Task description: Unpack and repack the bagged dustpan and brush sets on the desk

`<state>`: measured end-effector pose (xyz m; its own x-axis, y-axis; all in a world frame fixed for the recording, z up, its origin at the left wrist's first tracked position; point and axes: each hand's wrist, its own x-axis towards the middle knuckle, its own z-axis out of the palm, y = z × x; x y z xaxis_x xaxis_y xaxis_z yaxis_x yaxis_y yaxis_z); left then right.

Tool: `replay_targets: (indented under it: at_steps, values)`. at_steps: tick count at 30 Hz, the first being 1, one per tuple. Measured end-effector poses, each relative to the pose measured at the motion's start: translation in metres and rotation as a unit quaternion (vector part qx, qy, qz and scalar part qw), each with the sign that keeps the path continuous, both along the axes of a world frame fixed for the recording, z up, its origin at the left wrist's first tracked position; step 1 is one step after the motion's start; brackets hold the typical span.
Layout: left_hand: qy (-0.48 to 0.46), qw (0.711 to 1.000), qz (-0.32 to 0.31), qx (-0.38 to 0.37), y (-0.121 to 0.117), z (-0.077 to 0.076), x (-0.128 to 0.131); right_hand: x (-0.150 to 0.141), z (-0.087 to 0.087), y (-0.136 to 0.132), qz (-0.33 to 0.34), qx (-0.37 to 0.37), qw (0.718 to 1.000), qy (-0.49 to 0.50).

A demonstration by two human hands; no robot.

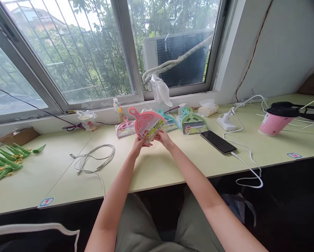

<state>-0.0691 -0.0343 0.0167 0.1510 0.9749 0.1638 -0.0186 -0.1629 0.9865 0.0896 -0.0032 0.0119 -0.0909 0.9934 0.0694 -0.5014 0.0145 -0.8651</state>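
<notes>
Both my hands hold a pink dustpan and brush set [146, 122] in clear wrapping, raised above the table and tilted with its handle up to the left. My left hand [138, 144] grips its lower left edge, and my right hand [164, 137] pinches the lower right corner; some fingertips are hidden behind the pack. Just behind it lies another pink dustpan set [125, 127] on the left. To the right are a blue dustpan set [170, 120], partly covered, and a green dustpan set [193, 122] with a blue-green one peeking out behind.
A black phone [218, 142] on a white cable lies right, near a power strip [226, 123] and a pink cup [279, 119]. Left are a coiled grey cable [104, 159], green pointed pieces [8, 161] and a cardboard box [20, 135]. A bottle [117, 109] stands by the window.
</notes>
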Motion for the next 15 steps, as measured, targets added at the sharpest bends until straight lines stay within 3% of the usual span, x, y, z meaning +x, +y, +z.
replay_targets:
  at_steps: [2,5,8,11,12,15]
  values:
    - [0.005,1.0,0.001,-0.01,0.0,0.004,-0.006,0.008,0.0,0.002,-0.002,0.02,0.997,-0.072]
    - [0.006,0.999,0.037,-0.01,0.002,0.007,-0.022,0.02,-0.001,-0.001,-0.102,0.091,0.96,-0.243]
    - [-0.018,0.997,0.071,-0.014,0.007,0.007,-0.044,0.027,-0.004,-0.006,-0.197,0.222,0.865,-0.405]
    - [-0.022,0.998,0.052,-0.025,0.012,0.004,-0.063,0.031,-0.006,-0.005,-0.208,0.343,0.73,-0.554]
    - [-0.02,0.998,0.059,-0.025,0.014,0.003,-0.067,0.033,-0.007,-0.003,-0.196,0.359,0.711,-0.572]
    - [-0.02,0.995,0.093,-0.015,0.018,0.001,-0.07,0.041,-0.006,0.005,-0.18,0.365,0.726,-0.555]
